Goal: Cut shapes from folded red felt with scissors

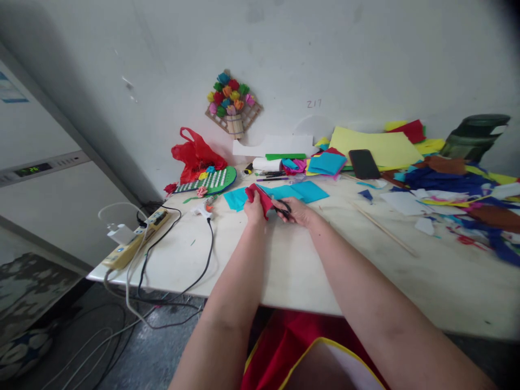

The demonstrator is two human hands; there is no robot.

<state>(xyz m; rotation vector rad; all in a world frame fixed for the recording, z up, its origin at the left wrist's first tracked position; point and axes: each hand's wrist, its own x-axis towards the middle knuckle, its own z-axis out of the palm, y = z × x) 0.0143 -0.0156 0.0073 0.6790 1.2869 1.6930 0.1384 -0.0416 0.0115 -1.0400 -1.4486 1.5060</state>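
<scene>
My left hand (255, 208) is closed on a folded piece of red paper (265, 200), held just over the table. In my right hand (298, 211) is a pair of scissors (283, 207) with black handles, its blades pointing left at the red paper's edge. Whether the blades touch the paper I cannot tell. Sheets of light blue paper (311, 190) lie flat on the table right behind both hands. To the left of them rests a white glue gun (203, 210) with an orange tip and a black cord.
A yellow power strip (136, 241) with cords lies at the table's left edge. Behind are a green-and-white craft piece (221, 181) and a red plastic bag (195, 154). A phone (364, 164), a thin stick (385, 230) and paper scraps (442, 184) lie to the right.
</scene>
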